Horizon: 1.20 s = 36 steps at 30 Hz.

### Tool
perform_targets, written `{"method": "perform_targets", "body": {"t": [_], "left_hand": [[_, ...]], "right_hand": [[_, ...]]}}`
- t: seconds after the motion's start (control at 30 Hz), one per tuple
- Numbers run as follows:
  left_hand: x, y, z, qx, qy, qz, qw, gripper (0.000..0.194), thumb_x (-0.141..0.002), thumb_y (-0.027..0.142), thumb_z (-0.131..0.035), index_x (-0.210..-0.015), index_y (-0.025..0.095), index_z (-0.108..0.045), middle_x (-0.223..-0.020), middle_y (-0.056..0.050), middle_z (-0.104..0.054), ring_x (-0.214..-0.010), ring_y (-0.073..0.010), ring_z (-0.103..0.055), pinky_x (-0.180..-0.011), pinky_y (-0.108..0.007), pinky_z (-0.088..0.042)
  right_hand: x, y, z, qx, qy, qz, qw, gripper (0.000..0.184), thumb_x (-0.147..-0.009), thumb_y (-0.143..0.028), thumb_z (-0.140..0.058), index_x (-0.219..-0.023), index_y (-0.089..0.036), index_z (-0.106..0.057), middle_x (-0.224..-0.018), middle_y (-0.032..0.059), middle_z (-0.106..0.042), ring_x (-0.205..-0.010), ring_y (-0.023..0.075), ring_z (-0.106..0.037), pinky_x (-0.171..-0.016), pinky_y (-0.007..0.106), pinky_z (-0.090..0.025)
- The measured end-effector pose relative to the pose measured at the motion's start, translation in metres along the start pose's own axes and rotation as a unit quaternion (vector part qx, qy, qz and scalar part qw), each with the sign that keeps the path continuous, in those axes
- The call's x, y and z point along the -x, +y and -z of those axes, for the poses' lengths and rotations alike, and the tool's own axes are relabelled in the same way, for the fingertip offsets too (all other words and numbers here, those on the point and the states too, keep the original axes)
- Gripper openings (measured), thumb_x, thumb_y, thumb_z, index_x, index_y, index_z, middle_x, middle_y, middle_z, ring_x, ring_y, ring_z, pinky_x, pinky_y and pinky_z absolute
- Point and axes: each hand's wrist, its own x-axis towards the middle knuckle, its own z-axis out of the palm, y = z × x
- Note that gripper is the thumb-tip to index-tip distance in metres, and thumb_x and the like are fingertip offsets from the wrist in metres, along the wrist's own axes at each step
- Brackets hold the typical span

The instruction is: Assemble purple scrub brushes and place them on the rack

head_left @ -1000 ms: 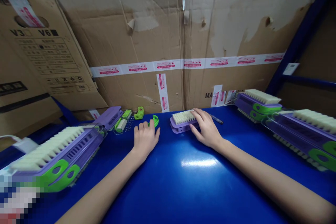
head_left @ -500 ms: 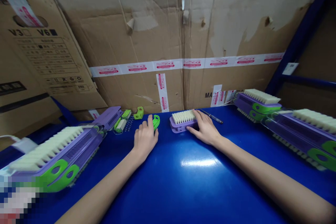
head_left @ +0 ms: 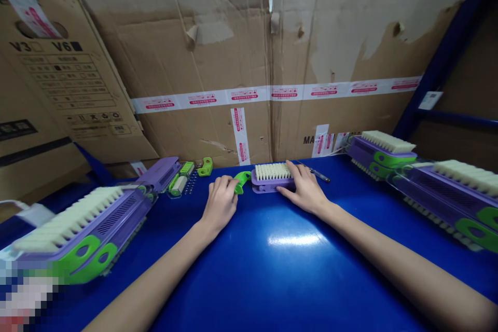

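Note:
My left hand (head_left: 221,198) pinches a green plastic clip-like piece (head_left: 243,180) with a curved arm. The free end of this piece points right and comes close to the left end of a purple brush (head_left: 272,185); whether they touch I cannot tell. Cream bristles (head_left: 271,170) face upward on the brush, which lies on the blue table (head_left: 249,270). Around its right end, my right hand (head_left: 305,188) is wrapped, thumb in front and fingers over the top, hiding that end. A thin screwdriver-like tool (head_left: 319,174) lies just behind my right hand.
At back left are another green piece (head_left: 205,166), small springs (head_left: 190,182), a clear tray with green-and-white parts (head_left: 179,184) and a purple panel (head_left: 160,174). Larger purple-green brushes stand left (head_left: 93,223) and right (head_left: 459,192). A cardboard wall (head_left: 202,129) closes the back.
My left hand has shifted slightly right and turned the green piece, so it now points toward the brush's left end. My right hand stays on the brush.

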Motion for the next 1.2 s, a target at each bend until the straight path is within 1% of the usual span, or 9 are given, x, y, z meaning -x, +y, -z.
{"method": "perform_targets", "body": {"t": [0.1,0.27,0.43,0.57,0.7,0.8,0.9,1.03,1.2], "left_hand": [[0.0,0.0,0.001,0.032,0.006,-0.034,0.999,0.029,-0.08,0.009,-0.049,-0.107,0.018,-0.058,-0.108,-0.011,-0.056,-0.1,-0.0258,-0.051,-0.08,-0.04,-0.043],[-0.001,0.0,0.002,0.074,-0.017,-0.081,0.994,0.025,-0.084,0.016,-0.052,-0.108,0.018,-0.059,-0.107,-0.01,-0.055,-0.098,-0.0242,-0.05,-0.081,-0.04,-0.044],[-0.002,0.0,0.002,0.104,-0.032,-0.112,0.988,0.023,-0.09,0.021,-0.046,-0.108,0.02,-0.06,-0.104,-0.009,-0.055,-0.096,-0.0223,-0.05,-0.082,-0.039,-0.044],[-0.003,0.0,0.002,0.144,-0.025,-0.098,0.984,0.024,-0.089,0.024,-0.049,-0.111,0.02,-0.057,-0.106,-0.009,-0.055,-0.097,-0.0227,-0.051,-0.085,-0.042,-0.045],[-0.004,-0.001,0.0,0.167,-0.02,-0.06,0.984,0.031,-0.087,0.029,-0.053,-0.116,0.02,-0.054,-0.111,-0.01,-0.053,-0.105,-0.0243,-0.049,-0.091,-0.045,-0.043],[-0.004,-0.002,-0.001,0.183,-0.028,-0.03,0.982,0.044,-0.085,0.032,-0.055,-0.126,0.021,-0.045,-0.126,-0.012,-0.049,-0.119,-0.0259,-0.044,-0.099,-0.048,-0.038],[-0.005,-0.004,-0.001,0.201,-0.053,-0.01,0.978,0.055,-0.083,0.036,-0.056,-0.133,0.022,-0.037,-0.137,-0.012,-0.043,-0.128,-0.0266,-0.037,-0.105,-0.049,-0.033],[-0.005,-0.005,0.0,0.227,-0.074,0.009,0.971,0.058,-0.08,0.036,-0.06,-0.132,0.023,-0.037,-0.133,-0.011,-0.047,-0.125,-0.0255,-0.042,-0.104,-0.047,-0.035],[-0.005,-0.003,0.002,0.229,-0.042,0.007,0.972,0.058,-0.075,0.034,-0.066,-0.126,0.023,-0.04,-0.125,-0.009,-0.048,-0.119,-0.0243,-0.046,-0.102,-0.044,-0.039]], "right_hand": [[-0.001,0.002,-0.001,-0.016,0.004,-0.005,1.0,0.071,-0.078,-0.05,-0.058,-0.135,-0.015,-0.036,-0.12,0.0187,-0.052,-0.113,0.0366,-0.048,-0.089,0.054,-0.044],[-0.002,0.007,-0.005,-0.093,-0.028,-0.01,0.995,0.075,-0.079,-0.049,-0.059,-0.139,-0.015,-0.029,-0.136,0.0183,-0.042,-0.127,0.0343,-0.039,-0.102,0.052,-0.036],[-0.003,0.009,-0.003,-0.128,-0.032,-0.025,0.991,0.075,-0.077,-0.045,-0.063,-0.138,-0.015,-0.031,-0.13,0.0174,-0.047,-0.124,0.032,-0.043,-0.103,0.051,-0.035],[-0.003,0.009,-0.002,-0.14,-0.025,-0.027,0.989,0.081,-0.072,-0.045,-0.068,-0.138,-0.016,-0.032,-0.126,0.0165,-0.05,-0.12,0.0327,-0.046,-0.1,0.052,-0.038],[-0.003,0.009,-0.002,-0.138,-0.03,-0.018,0.99,0.082,-0.072,-0.045,-0.069,-0.14,-0.018,-0.031,-0.125,0.016,-0.054,-0.12,0.035,-0.046,-0.098,0.055,-0.038],[-0.002,0.008,0.0,-0.138,-0.037,-0.011,0.99,0.084,-0.071,-0.045,-0.069,-0.14,-0.017,-0.03,-0.128,0.0174,-0.052,-0.12,0.0348,-0.047,-0.098,0.054,-0.039],[-0.001,0.006,0.002,-0.139,-0.041,0.024,0.989,0.085,-0.072,-0.046,-0.069,-0.141,-0.017,-0.029,-0.131,0.0179,-0.051,-0.119,0.0338,-0.048,-0.097,0.054,-0.04],[0.001,0.003,0.003,-0.135,-0.043,0.075,0.987,0.085,-0.073,-0.046,-0.068,-0.142,-0.017,-0.027,-0.132,0.0178,-0.05,-0.119,0.033,-0.048,-0.097,0.053,-0.04],[0.002,0.001,0.007,-0.136,-0.027,0.12,0.983,0.085,-0.074,-0.041,-0.069,-0.143,-0.017,-0.025,-0.131,0.0179,-0.05,-0.117,0.0323,-0.048,-0.097,0.054,-0.041]]}}
